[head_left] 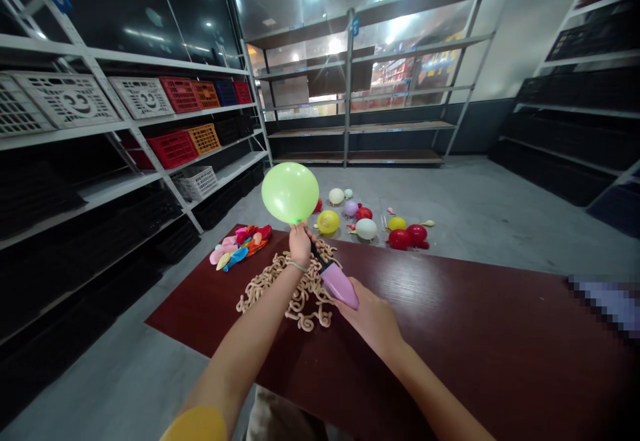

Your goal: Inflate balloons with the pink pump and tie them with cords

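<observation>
Head view of a dark red bench, read left to right. At far left, a white plastic crate [65, 99] and a red plastic crate [180, 91] stand on white steel shelving [90, 61]. On the bench [450, 314], a heap of flat deflated balloons [240, 246] is laid at 10 o'clock from the left hand [301, 244]. A tangle of curled beige strands [300, 298], perhaps uninflated modelling balloons, is spread at 6 o'clock from that hand. The left hand is raised, its fingers [299, 228] pinched together around the neck of an inflated green balloon [290, 192], which stands at 12 o'clock from the hand, clear of the bench. The balloon is judged light, soft and easily burst, with a slippery skin; it is best held by the neck alone, with a firm pinch. At 4 o'clock from the left hand lies a pink hand pump [340, 286], its black nozzle [317, 252] ending just beside the left fingers. The pump is held by the right hand [370, 321], whose fingers [346, 302] are closed against its body, though partly hidden. Beyond, at 1 o'clock, a yellow balloon [328, 222], a white balloon [366, 228] and a red balloon [417, 233] lie on the grey floor [500, 228].
</observation>
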A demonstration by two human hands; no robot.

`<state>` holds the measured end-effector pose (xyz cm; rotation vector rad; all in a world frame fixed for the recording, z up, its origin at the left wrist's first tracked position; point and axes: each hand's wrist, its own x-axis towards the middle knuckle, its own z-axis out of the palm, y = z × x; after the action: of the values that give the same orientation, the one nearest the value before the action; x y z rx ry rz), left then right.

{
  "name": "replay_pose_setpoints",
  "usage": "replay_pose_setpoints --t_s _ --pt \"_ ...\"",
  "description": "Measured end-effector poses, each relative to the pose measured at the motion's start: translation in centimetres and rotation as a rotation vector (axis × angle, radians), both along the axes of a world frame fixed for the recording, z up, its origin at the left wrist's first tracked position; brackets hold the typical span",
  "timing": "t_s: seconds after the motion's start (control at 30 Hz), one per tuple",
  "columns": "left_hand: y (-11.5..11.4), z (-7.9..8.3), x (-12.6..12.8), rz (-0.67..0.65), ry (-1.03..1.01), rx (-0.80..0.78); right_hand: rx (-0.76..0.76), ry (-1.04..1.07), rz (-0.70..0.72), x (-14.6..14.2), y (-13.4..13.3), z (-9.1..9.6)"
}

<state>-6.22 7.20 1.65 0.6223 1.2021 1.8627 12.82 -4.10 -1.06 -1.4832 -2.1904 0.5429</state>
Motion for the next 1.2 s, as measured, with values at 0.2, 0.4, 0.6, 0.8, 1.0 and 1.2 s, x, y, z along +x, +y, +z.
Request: replay_pose_setpoints --t_s 0.2,0.4,0.6,0.8,1.0,1.2 --pt "1.5 3.1 -3.7 0.119 -0.014 -0.001 0.021 -0.002 0.038 -0.1 -0.2 -0.3" --pt "-1.3 0.7 0.5 0.091 -0.036 0.055 0.028 -0.059 -0.026 0.1 -0.3 -0.1" --pt "-3.1 -1.0 2.9 -0.021 -0.041 0.067 0.077 -0.020 -0.003 0.3 0.0 -0.5" --pt "-1.5 0.5 -2.1 0.111 -0.057 0.069 0.258 -0.088 0.026 1.5 1.4 -2.0" --pt "-1.8 0.9 -8.1 0.012 0.079 -0.045 0.488 -0.251 0.024 2.8 2.7 -1.9" --pt "-3.5 -0.6 -9.0 0.014 0.209 -0.011 0.540 -0.326 0.160 2.2 3.0 -2.7"
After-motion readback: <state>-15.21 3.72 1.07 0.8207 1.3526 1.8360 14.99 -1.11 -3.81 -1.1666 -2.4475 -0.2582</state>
